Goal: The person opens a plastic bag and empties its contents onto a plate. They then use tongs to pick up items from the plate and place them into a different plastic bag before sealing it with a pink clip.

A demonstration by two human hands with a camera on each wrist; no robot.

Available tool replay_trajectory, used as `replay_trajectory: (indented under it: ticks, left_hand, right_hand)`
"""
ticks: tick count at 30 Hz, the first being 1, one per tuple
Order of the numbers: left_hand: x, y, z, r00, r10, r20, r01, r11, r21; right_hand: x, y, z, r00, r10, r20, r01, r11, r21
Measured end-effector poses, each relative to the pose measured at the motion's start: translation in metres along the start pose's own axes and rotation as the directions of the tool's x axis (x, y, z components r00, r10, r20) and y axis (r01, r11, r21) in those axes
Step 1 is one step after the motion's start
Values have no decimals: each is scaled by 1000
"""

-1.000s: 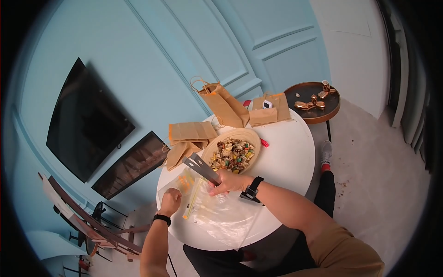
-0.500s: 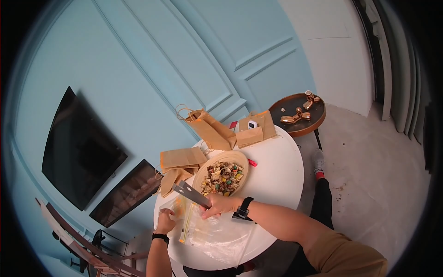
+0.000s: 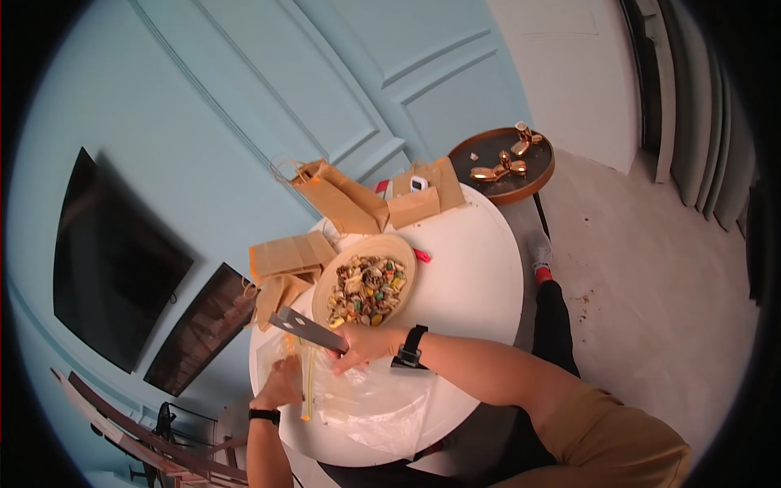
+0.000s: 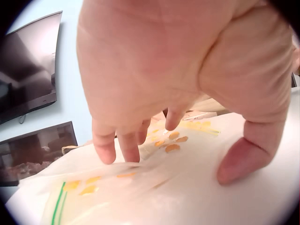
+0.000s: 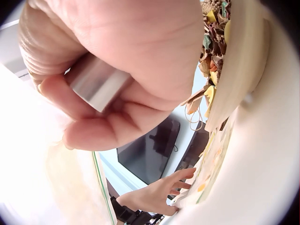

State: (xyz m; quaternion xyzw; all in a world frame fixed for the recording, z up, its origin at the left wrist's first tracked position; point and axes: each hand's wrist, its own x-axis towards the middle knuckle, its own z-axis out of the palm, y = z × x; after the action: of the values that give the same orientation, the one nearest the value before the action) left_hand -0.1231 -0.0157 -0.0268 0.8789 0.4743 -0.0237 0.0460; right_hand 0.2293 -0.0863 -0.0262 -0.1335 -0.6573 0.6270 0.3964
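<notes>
My right hand [image 3: 366, 343] grips metal tongs [image 3: 307, 329] with diamond cut-outs, their ends pointing left past the bowl. Beneath that hand, a large clear zip bag [image 3: 378, 411] lies flat on the white table [image 3: 468, 268]. My left hand [image 3: 278, 384] reaches down beside the bag's zip edge. In the left wrist view its fingers [image 4: 129, 145] are spread, tips at a second clear zip bag [image 4: 84, 206] with orange spots, the thumb apart. Just beyond both hands stands an oval wooden bowl [image 3: 322, 285] of mixed dried potpourri [image 3: 366, 289].
Brown paper bags [image 3: 338, 195] stand and lie along the table's far edge. A small white device [image 3: 418, 185] rests on one at the back right. A red object [image 3: 421, 255] lies beside the bowl. A round side table [image 3: 521, 195] holds shiny copper balloon-dog figures [image 3: 499, 171].
My left hand has gone from curled fingers to fingers reaching down at the spotted bag. My right hand keeps the tongs over the large bag. The head view has shifted.
</notes>
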Motion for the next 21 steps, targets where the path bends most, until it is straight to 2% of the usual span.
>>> replay_trajectory:
  ticks: [5,8,11,14,17,20,21]
  left_hand:
    - [4,3,5,976,-158,-147,147,986,-85]
    - [6,1,8,971,-169,-171,154,983,-99]
    - [6,2,6,966,-178,-190,174,984,-34]
    - [0,-1,3,974,-164,-159,158,986,-46]
    - [-6,-3,-4,987,51,-155,-38,995,87]
    - [-4,12,-11,985,-126,-117,128,992,10]
    - [-2,3,-6,978,-149,-145,147,989,-24]
  right_hand:
    - [-1,1,-2,1000,-6,-8,6,1000,29]
    - [0,0,-3,1000,3,-22,-3,1000,13]
    - [0,-1,-3,1000,18,-15,-18,1000,-10]
    - [1,0,-3,1000,24,-5,-24,1000,3]
    - [0,0,-2,1000,21,-20,-21,999,28]
    - [-1,-2,-1,999,23,-28,-22,999,35]
    - [-1,-3,-1,999,23,-29,-22,999,34]
